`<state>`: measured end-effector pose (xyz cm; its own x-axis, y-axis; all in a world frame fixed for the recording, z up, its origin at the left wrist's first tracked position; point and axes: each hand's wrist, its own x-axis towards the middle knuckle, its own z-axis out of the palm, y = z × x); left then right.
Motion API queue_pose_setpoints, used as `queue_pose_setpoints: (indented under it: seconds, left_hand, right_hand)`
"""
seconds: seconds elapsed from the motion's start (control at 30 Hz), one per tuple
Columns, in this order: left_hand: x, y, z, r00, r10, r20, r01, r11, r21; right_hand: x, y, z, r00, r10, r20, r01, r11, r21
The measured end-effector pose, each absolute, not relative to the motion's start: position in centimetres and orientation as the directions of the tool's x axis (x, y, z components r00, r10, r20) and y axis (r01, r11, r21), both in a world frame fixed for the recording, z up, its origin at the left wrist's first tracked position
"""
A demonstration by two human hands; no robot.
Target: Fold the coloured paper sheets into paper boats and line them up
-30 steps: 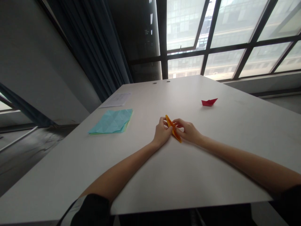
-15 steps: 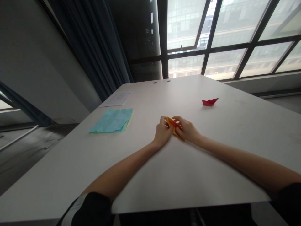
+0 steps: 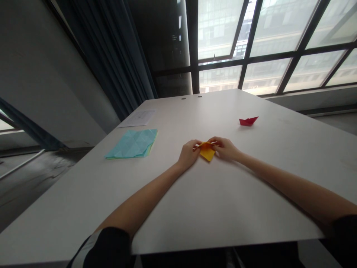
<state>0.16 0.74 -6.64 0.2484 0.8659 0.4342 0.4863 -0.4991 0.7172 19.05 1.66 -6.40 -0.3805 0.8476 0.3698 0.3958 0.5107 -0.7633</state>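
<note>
Between my two hands is a small folded piece of yellow-orange paper (image 3: 207, 152), with one corner pointing toward me. My left hand (image 3: 190, 153) pinches its left side, fingers closed at the upper edge. On the opposite side my right hand (image 3: 225, 148) grips the paper in a similar pinch. Parts of the paper's side corners are hidden behind the fingers. Farther off to the right, a red folded paper boat (image 3: 248, 121) sits on the white table (image 3: 178, 208), apart from both hands.
A stack of creased light-blue paper sheets (image 3: 132, 143), with a yellow-green edge below, lies left of my hands. Behind it is a white printed sheet (image 3: 137, 118). Two round dark discs (image 3: 183, 98) mark the table's far end. A dark blue curtain (image 3: 111, 56) and windows stand beyond.
The folded paper has turned from a narrow, slanted shape to a flat diamond facing me. My hands have moved slightly apart, now at its two sides.
</note>
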Motion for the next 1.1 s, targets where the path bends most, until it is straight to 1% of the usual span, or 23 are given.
queue_pose_setpoints:
  seconds: [0.07, 0.13, 0.2, 0.27, 0.33, 0.43, 0.57, 0.73, 0.8, 0.9, 1.03, 1.1]
  left_hand:
    - [-0.5, 1.2, -6.7, 0.325, 0.84, 0.436, 0.506, -0.543, 0.67]
    - [-1.1, 1.6, -6.8, 0.396, 0.81, 0.432, 0.509, -0.585, 0.632]
    - [-1.6, 1.7, -6.8, 0.461, 0.782, 0.42, 0.512, -0.62, 0.594]
    - [-1.9, 1.8, -6.8, 0.523, 0.757, 0.391, 0.54, -0.649, 0.535]
    - [-2.1, 1.8, -6.9, 0.577, 0.736, 0.355, 0.576, -0.674, 0.462]
    - [-2.1, 1.8, -6.9, 0.623, 0.709, 0.33, 0.594, -0.703, 0.391]
    - [-2.0, 1.9, -6.9, 0.62, 0.695, 0.364, 0.596, -0.719, 0.359]
    - [-1.8, 2.0, -7.1, 0.662, 0.659, 0.357, 0.607, -0.751, 0.26]
    - [-1.6, 1.9, -7.2, 0.684, 0.652, 0.325, 0.618, -0.756, 0.216]
    - [-1.3, 1.8, -7.2, 0.71, 0.663, 0.239, 0.64, -0.748, 0.173]
    - [-1.2, 1.6, -6.9, 0.7, 0.707, 0.101, 0.684, -0.705, 0.186]
    - [-1.3, 1.5, -6.9, 0.693, 0.717, 0.076, 0.694, -0.691, 0.203]
  right_hand:
    - [19.6, 1.9, -6.4, -0.461, 0.815, 0.35, 0.435, 0.552, -0.711]
    - [20.1, 2.0, -6.5, -0.514, 0.775, 0.366, 0.498, 0.618, -0.608]
    - [20.5, 2.1, -6.8, -0.544, 0.728, 0.418, 0.529, 0.684, -0.503]
    - [20.7, 2.3, -7.0, -0.574, 0.672, 0.467, 0.521, 0.74, -0.425]
    - [20.9, 2.4, -7.2, -0.604, 0.626, 0.493, 0.504, 0.779, -0.372]
    - [21.2, 2.4, -7.2, -0.683, 0.575, 0.451, 0.479, 0.818, -0.319]
    - [21.1, 2.1, -6.9, -0.73, 0.563, 0.388, 0.468, 0.825, -0.316]
    - [20.7, 2.1, -7.1, -0.704, 0.575, 0.418, 0.491, 0.818, -0.299]
    - [20.7, 2.2, -7.3, -0.697, 0.57, 0.435, 0.487, 0.822, -0.296]
    - [20.8, 2.3, -7.6, -0.684, 0.578, 0.445, 0.487, 0.816, -0.311]
    - [20.9, 2.3, -7.7, -0.659, 0.617, 0.43, 0.516, 0.787, -0.339]
    - [20.9, 2.2, -7.6, -0.644, 0.64, 0.42, 0.532, 0.769, -0.355]
